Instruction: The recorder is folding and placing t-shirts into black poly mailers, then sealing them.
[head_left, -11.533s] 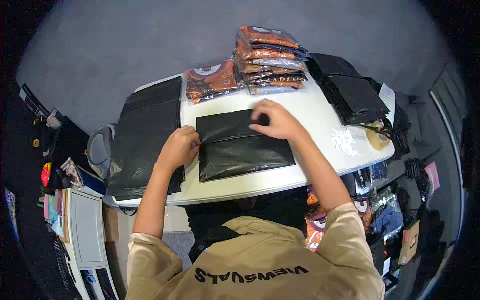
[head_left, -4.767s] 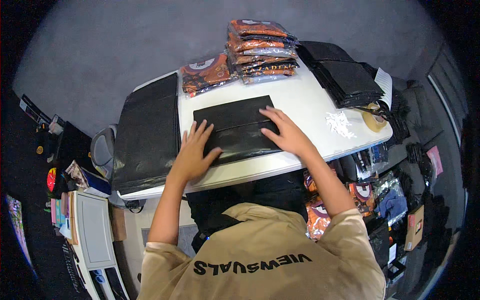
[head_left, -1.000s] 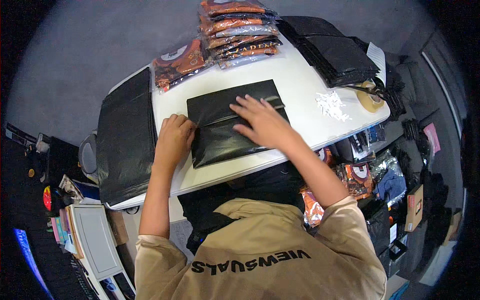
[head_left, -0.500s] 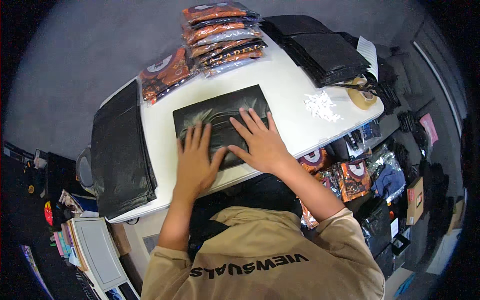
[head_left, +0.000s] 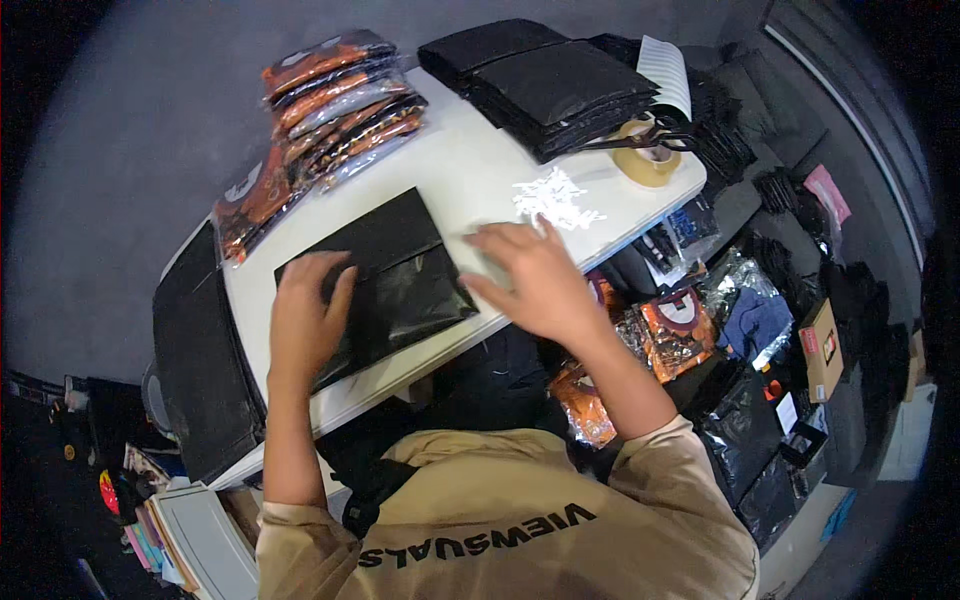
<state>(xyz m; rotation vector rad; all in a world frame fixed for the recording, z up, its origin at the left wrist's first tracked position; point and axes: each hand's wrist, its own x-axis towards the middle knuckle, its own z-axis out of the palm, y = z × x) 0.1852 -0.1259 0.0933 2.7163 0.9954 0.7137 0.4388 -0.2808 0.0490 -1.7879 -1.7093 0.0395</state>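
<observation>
A flat black plastic mailing bag lies on the white table in front of me, with a fold line across it. My left hand is over the bag's left end, fingers bent and thumb held apart; whether it touches the plastic I cannot tell. Off the bag's right edge, my right hand is spread open with nothing in it. Just beyond those fingers is a heap of small white strips.
Clear-wrapped orange and dark garments form a leaning stack at the back. Black bags are piled at the far right and left. Scissors rest on a tape roll. Wrapped garments sit below the table's right side.
Both hands had been pressed flat on the bag. My right hand has come off to its right, and my left has shifted to its left end. The view has turned and shifted.
</observation>
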